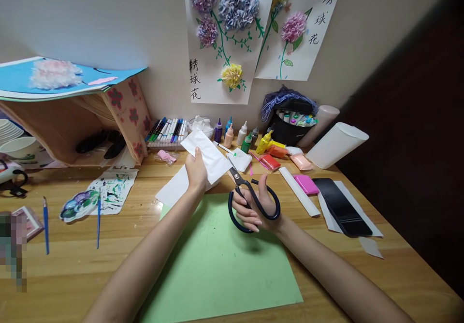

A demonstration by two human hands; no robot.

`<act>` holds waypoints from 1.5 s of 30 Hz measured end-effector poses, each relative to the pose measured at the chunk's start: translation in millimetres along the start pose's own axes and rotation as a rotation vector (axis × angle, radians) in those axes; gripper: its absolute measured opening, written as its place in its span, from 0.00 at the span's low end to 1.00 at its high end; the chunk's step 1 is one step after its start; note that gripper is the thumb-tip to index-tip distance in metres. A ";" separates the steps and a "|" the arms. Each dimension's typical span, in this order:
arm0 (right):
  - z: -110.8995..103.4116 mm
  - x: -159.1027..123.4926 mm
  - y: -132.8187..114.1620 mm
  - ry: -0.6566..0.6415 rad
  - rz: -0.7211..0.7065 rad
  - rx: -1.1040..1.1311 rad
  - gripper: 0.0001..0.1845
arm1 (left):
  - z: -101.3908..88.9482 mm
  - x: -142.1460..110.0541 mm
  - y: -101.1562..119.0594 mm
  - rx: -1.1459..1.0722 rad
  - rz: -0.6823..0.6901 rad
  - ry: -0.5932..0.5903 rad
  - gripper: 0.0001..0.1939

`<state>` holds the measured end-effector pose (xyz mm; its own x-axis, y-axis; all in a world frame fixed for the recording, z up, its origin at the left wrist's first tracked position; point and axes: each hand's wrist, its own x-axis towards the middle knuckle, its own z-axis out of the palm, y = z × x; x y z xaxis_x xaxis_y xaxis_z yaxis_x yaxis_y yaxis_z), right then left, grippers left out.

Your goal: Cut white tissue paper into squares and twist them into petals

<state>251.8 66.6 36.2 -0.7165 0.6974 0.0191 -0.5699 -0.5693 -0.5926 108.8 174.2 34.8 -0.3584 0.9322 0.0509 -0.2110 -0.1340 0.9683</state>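
I've got my L hand [196, 170] closed on the white paper [212, 158], thumb on top, just past the far edge of the green sheet [224, 265]. R hand [255, 207] is part-curled, thumb up, w/ fingers around the handles of the scissors [236, 177], over the green sheet's far R part. Handles sit spread; tips are at the paper's R corner, can't tell if they're biting.

A second white sheet [173, 188] lies off the green sheet's far L corner, partly under the held paper. Green sheet's middle is bare bar a few specks; my forearms cross its L & R edges.

L of the green sheet I've open wood on the table [54, 286] up to the near brush [98, 221], then the far brush [46, 226]. R of it, beyond my forearm: white strip [299, 191], phone [342, 207] on white paper pieces & a small scrap [371, 247], w/ bare wood nearer me. Past its far edge it's tight: bottles [247, 141], clay packs [270, 162] & marker rack [168, 132] line the back.
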 end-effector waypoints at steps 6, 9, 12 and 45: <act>-4.2 0.9 -0.5 0.080 -0.043 -0.005 0.39 | 1.6 -5.4 -7.6 0.041 -0.064 -0.029 0.19; -10.1 2.4 5.6 0.078 -0.083 0.020 0.38 | 0.0 -3.9 -9.3 0.090 -0.049 -0.003 0.20; -9.8 3.0 7.9 0.057 -0.091 0.013 0.38 | -1.0 -3.8 -10.8 0.098 -0.035 -0.001 0.20; 1.2 6.5 -2.4 0.354 -0.078 -0.064 0.44 | 11.8 -34.9 -10.3 0.062 -0.091 -0.267 0.14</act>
<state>248.1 72.0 38.7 -0.4821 0.8514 -0.2066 -0.5832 -0.4879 -0.6495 134.3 147.0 26.0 -0.0871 0.9961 0.0172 -0.1721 -0.0320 0.9846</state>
